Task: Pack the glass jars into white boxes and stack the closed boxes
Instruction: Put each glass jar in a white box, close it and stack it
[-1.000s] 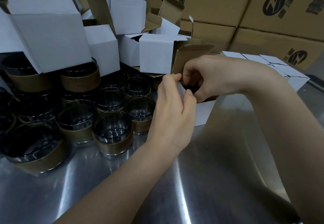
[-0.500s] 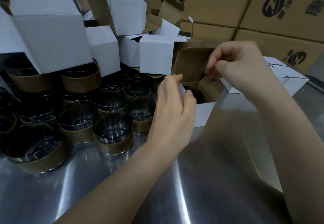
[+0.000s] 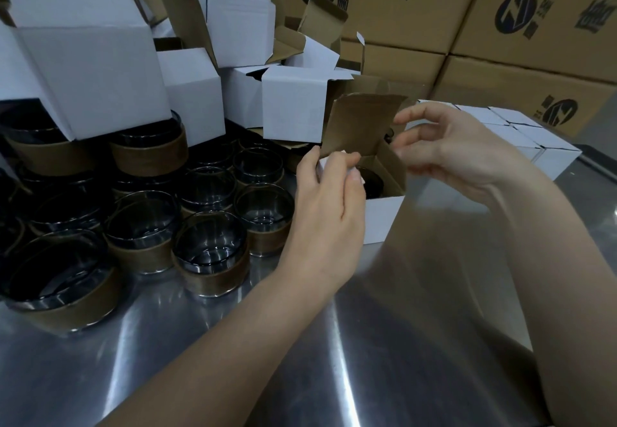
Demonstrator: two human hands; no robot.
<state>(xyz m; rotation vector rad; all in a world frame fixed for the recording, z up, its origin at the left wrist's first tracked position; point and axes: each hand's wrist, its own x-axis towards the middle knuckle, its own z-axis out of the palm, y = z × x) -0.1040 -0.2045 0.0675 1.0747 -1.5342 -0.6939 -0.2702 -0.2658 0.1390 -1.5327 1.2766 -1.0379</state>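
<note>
Open white box (image 3: 380, 216) sits on the table (image 3: 367, 343), dark glass jar (image 3: 370, 181) already inside. Left hand (image 3: 327, 206) pinches the box's near side flap. Right hand (image 3: 457, 149) has its fingers loosely curved at the edge of the raised lid flap (image 3: 360, 122); can't tell if they grip it. Cardboard looks light and creases easily, so fold along the scores. Jar is fragile, so carry the box by its walls. Closed boxes (image 3: 534, 139) are at right.

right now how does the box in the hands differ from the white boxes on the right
The held box is open, its brown lid flap standing up; the closed boxes are shut. A jar shows inside the held box; the closed boxes show no contents. The left hand pinches the held box; nothing touches the closed boxes. Both are white cardboard.
</note>
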